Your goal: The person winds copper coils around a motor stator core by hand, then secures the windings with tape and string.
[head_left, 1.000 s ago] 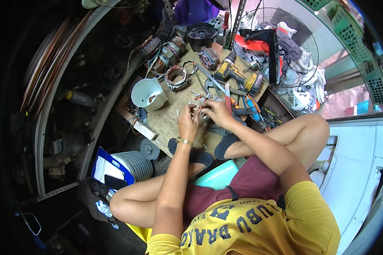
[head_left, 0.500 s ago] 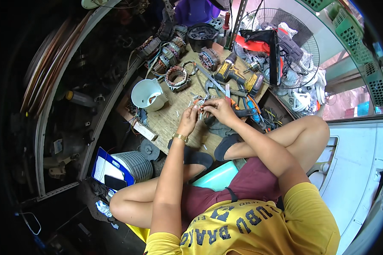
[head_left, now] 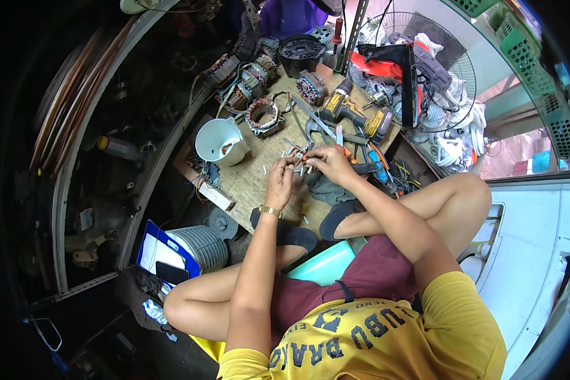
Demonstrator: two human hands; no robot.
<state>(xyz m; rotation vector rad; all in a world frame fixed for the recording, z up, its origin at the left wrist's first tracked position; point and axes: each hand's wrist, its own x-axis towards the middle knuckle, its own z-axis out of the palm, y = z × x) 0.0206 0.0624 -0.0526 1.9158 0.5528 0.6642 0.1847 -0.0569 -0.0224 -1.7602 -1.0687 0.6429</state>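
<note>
My left hand [head_left: 280, 180], with a gold watch [head_left: 270, 211] at its wrist, is closed in a pinch over the wooden board [head_left: 250, 187]. Close beside it my right hand [head_left: 329, 163] also pinches with thumb and forefinger. Between the fingertips shows a small tangle of copper-coloured wire [head_left: 300, 158], too small to make out fully. Short whitish pieces [head_left: 265, 170] lie scattered around on the board. Under my right hand rests a dark grey cloth [head_left: 326, 189]. To the left stands a white bucket [head_left: 221, 142] with some copper-coloured scraps inside.
Beyond my hands sit a wound motor stator [head_left: 264, 116], a second stator [head_left: 311, 87] and a yellow-black cordless drill [head_left: 351, 113]. Several hand tools [head_left: 377, 161] lie at the right edge. A wire fan guard [head_left: 465, 76] stands behind. A blue clipboard with a phone [head_left: 171, 272] is lower left.
My left hand has shifted slightly, its fingers lower and turned over more. The copper-coloured wire between my fingertips shows more now. Surrounding things have stayed in place.
</note>
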